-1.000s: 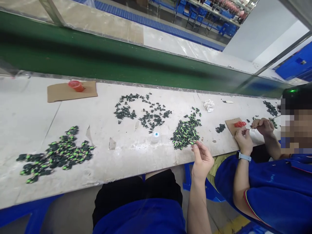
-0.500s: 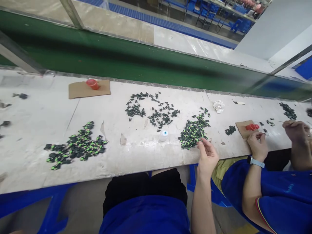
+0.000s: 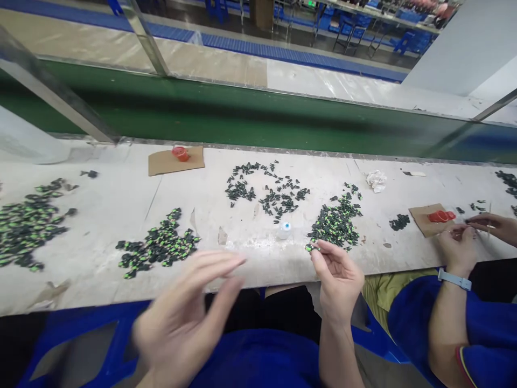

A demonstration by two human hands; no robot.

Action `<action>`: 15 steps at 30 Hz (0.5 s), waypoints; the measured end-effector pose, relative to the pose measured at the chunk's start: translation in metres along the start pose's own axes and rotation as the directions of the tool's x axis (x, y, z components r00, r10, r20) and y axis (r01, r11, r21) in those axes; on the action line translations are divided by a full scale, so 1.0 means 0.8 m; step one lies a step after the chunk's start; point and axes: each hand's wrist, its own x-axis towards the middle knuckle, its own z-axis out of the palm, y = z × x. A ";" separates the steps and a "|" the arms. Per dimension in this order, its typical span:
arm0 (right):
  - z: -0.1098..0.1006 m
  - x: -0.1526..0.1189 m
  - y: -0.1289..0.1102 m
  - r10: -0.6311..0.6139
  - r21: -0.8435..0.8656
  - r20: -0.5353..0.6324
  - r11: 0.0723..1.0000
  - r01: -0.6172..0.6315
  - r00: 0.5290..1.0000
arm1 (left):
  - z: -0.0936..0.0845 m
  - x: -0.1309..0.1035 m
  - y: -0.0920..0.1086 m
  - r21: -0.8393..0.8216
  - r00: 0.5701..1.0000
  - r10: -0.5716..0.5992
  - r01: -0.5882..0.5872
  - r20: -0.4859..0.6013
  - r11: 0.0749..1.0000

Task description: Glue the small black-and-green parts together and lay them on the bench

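Observation:
My right hand [image 3: 339, 272] pinches a small black-and-green part [image 3: 311, 248] between thumb and fingertips, just in front of a pile of like parts [image 3: 335, 222]. My left hand [image 3: 188, 310], blurred by motion, is above the table's front edge with thumb and fingers apart and nothing between them. Beyond it lies a second pile of black-and-green parts [image 3: 157, 242]. Between the hands and farther back, small plain black pieces [image 3: 280, 200] are scattered in loose clusters. A small white bottle with a blue tip [image 3: 285, 230] stands near them.
A red cup [image 3: 180, 154] rests on cardboard [image 3: 157, 163] at the back left. A larger pile [image 3: 24, 231] lies far left. To the right are crumpled tissue [image 3: 376, 181] and a co-worker's hands [image 3: 458, 245] beside another red cup [image 3: 441, 216] on cardboard.
My left hand has come into view at the lower left. My right hand has drawn slightly back from the pile with a part in its fingertips. The view has swung left.

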 end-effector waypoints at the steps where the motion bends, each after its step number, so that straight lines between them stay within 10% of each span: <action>1: 0.004 -0.003 -0.003 -0.002 0.021 0.032 1.000 0.001 0.999 | 0.016 0.011 -0.002 0.005 0.999 0.018 -0.018 0.047 1.000; 6: 0.021 -0.016 -0.008 0.018 0.106 0.156 0.994 -0.035 0.988 | 0.058 0.030 -0.008 -0.041 0.981 0.068 -0.061 0.179 0.997; 15: 0.036 -0.022 -0.002 0.012 0.148 0.241 0.988 -0.049 0.971 | 0.056 0.023 -0.005 -0.064 0.988 0.104 -0.097 0.110 0.993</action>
